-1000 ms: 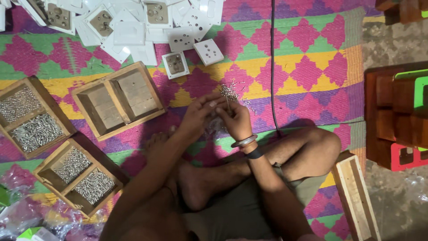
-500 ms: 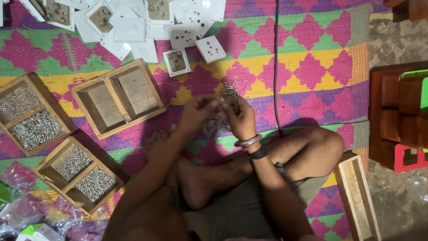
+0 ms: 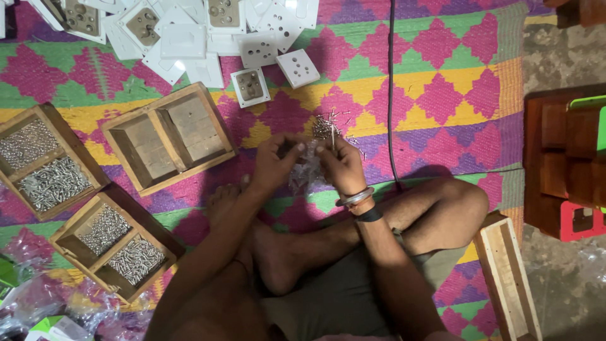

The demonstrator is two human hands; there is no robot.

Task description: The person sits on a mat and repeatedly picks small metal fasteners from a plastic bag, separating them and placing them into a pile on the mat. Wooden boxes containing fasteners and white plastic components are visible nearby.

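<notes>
Hands met just above the mat (image 3: 442,95), over the person's crossed legs. The left hand (image 3: 274,161) and the right hand (image 3: 341,165) both pinched a small clear bag (image 3: 307,173) between them, fingers curled shut on its crumpled top; whether anything was inside it I could not tell. Bangles (image 3: 357,199) circled the right wrist. Just beyond the knuckles lay a loose heap of screws (image 3: 326,126) on the mat, close to the hands but apart from them. To the left sat an empty wooden tray (image 3: 169,136) with two compartments, and farther left two more trays (image 3: 44,165) (image 3: 115,243) filled with screws. White socket plates (image 3: 189,38) lay scattered along the far edge of the mat, some face up, some showing their backs. A dark cable (image 3: 391,76) ran across the mat.
</notes>
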